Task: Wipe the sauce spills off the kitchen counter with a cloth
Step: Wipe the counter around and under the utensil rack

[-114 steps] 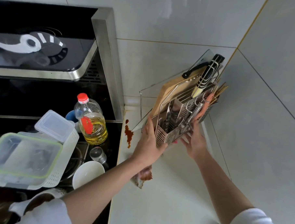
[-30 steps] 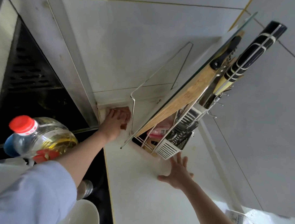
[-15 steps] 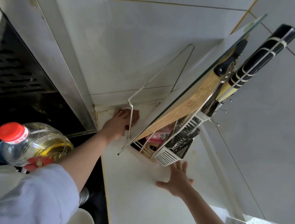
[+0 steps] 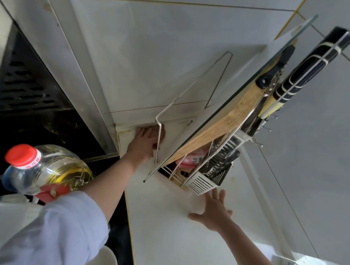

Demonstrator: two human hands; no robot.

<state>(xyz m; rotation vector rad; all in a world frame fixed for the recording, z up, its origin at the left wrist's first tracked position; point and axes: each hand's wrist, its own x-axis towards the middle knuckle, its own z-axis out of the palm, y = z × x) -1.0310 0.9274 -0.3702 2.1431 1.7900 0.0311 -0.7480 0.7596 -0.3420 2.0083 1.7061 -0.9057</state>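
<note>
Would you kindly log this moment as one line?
left hand: presses cloth in counter corner | right hand: flat on counter | rack: tilted

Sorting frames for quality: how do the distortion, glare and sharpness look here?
Head view: wide-angle bend stretches the knife handle and oil bottle; daylight glare bottom right; sleeve soft; left hand on the cloth shaded, fairly sharp.

One head-worn wide-angle camera looks steeply down and forward along the white surface [image 4: 166, 222] toward the tiled corner, close above the oil bottle [image 4: 46, 170].
</note>
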